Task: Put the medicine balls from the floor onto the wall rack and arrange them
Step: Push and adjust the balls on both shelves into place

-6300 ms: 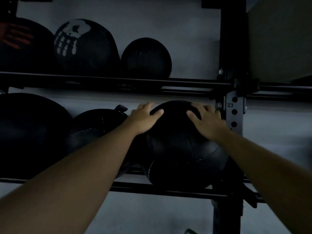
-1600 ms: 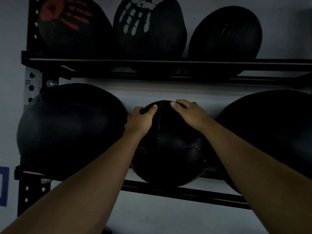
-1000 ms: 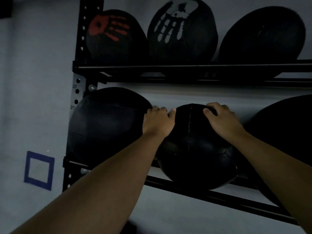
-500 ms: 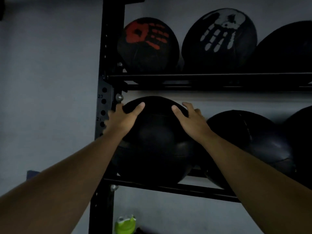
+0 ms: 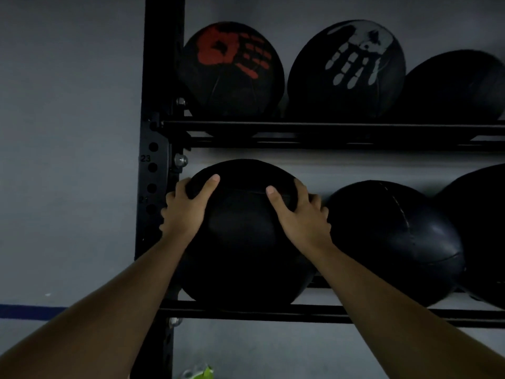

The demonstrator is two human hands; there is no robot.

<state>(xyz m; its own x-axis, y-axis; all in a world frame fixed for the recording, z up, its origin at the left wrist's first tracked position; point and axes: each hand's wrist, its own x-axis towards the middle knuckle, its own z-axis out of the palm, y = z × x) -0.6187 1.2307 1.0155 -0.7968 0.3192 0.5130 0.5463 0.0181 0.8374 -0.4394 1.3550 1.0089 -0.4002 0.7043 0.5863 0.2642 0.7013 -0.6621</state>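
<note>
A large black medicine ball rests at the left end of the lower rail of the black wall rack. My left hand grips its upper left side and my right hand grips its upper right side. To its right on the same rail sit a smaller stitched black ball and another black ball cut off by the frame edge. On the upper rail stand a ball with a red handprint, a ball with a white handprint and a plain black ball.
The rack's black upright post with numbered holes stands just left of my left hand. A grey wall lies behind, with a strip of blue tape at the lower left. A green object shows below the rack.
My hands left the smaller middle ball and moved left onto the large ball at the rack's left end. The view shifted left with them.
</note>
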